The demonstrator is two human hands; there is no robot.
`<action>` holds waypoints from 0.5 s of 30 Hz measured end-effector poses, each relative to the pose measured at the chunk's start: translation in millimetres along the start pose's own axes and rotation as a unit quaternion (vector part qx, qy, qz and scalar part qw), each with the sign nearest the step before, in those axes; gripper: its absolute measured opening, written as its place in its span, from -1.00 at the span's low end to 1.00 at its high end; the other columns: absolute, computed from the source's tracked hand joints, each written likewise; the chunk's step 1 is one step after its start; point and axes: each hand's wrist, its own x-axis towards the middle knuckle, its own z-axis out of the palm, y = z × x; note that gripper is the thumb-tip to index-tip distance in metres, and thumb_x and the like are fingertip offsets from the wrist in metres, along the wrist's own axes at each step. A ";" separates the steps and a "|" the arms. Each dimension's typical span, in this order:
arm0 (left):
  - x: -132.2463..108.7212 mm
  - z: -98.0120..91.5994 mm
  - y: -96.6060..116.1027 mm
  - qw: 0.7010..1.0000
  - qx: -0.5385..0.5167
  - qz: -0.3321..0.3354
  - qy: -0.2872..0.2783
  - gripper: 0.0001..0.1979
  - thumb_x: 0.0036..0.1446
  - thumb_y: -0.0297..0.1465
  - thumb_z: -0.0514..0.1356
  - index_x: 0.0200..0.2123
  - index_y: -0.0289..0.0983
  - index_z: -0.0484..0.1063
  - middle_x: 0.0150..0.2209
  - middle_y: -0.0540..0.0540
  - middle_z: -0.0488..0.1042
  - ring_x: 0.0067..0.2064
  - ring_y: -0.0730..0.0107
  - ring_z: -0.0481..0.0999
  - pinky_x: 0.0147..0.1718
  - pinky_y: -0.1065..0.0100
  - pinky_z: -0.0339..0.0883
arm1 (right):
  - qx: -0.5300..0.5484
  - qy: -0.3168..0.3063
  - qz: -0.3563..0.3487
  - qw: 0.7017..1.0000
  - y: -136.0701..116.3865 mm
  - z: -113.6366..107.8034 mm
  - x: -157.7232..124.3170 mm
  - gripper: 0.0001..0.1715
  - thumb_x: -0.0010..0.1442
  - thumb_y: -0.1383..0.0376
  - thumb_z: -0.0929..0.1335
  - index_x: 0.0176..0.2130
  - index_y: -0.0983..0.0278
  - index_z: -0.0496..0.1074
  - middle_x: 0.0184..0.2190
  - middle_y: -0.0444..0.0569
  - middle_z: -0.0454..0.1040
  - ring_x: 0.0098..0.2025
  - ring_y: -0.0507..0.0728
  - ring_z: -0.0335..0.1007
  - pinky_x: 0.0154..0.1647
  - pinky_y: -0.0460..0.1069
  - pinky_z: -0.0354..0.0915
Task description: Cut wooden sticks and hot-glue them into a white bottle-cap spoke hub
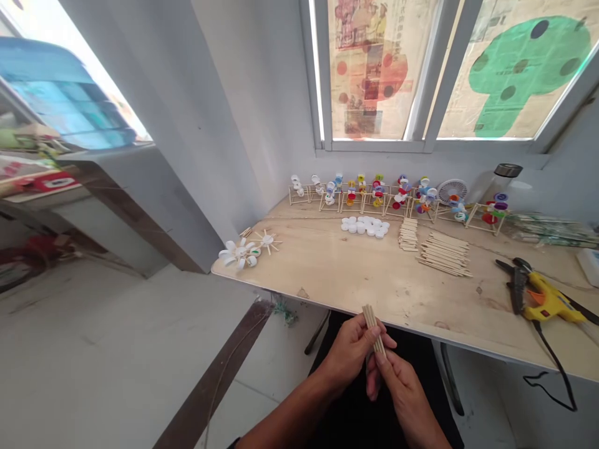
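A small bundle of thin wooden sticks (372, 324) is gripped between my two hands, just in front of the table's near edge. My left hand (352, 348) wraps its upper part, thumb pressed on the sticks. My right hand (395, 375) pinches the lower end with the thumb; some fingers are hidden beneath. On the table beyond lie a row of long wooden sticks (445, 253) and a stack of shorter sticks (409, 234). White bottle caps (365, 226) are grouped to the left of them.
Stick frames with coloured cap wheels (377, 192) line the wall. A yellow glue gun (545, 299) rests at right, its cord hanging over the table (327, 268) edge. At the left end sit a white cap wheel (239, 253) and a spoked stick wheel (267, 241). A bottle (500, 187) stands behind.
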 end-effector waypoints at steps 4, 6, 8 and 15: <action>-7.5 -6.7 2.2 0.998 0.041 0.041 0.019 -0.67 0.04 -0.19 0.21 -0.23 -0.31 0.41 -0.29 -0.19 0.54 -0.41 0.40 0.49 -0.37 0.37 0.35 | -0.002 0.008 0.008 1.000 3.3 -2.7 -0.5 -0.44 0.21 -0.13 0.16 -0.44 0.27 0.32 -0.63 -0.09 0.37 -0.55 0.05 0.24 -0.45 -0.06 0.18; -12.8 -21.5 9.0 0.989 0.076 0.093 0.088 -0.68 0.03 -0.22 0.22 -0.18 -0.29 0.42 -0.21 -0.20 0.53 -0.21 0.28 0.51 -0.17 0.29 0.34 | -0.004 0.023 0.017 1.000 0.3 -6.3 -1.4 -0.47 0.21 -0.12 0.17 -0.41 0.26 0.34 -0.61 -0.09 0.36 -0.52 0.06 0.25 -0.43 -0.06 0.20; -17.4 -51.1 21.9 0.949 0.152 0.165 0.219 -0.66 0.04 -0.23 0.21 -0.12 -0.24 0.41 -0.13 -0.18 0.50 -0.08 0.24 0.47 -0.04 0.27 0.27 | -0.003 0.045 0.013 0.999 -5.2 -10.7 -2.3 -0.49 0.21 -0.10 0.17 -0.37 0.25 0.36 -0.59 -0.10 0.35 -0.49 0.08 0.26 -0.43 -0.06 0.22; -15.0 -235.4 107.5 0.696 0.338 0.210 0.597 -0.65 0.14 -0.31 0.11 0.00 -0.27 0.30 0.01 -0.14 0.41 0.03 0.24 0.37 -0.01 0.26 0.24 | -0.052 0.156 -0.018 0.986 -19.6 -20.9 3.3 -0.52 0.18 -0.11 0.19 -0.40 0.19 0.38 -0.60 -0.10 0.33 -0.49 0.12 0.27 -0.44 -0.04 0.25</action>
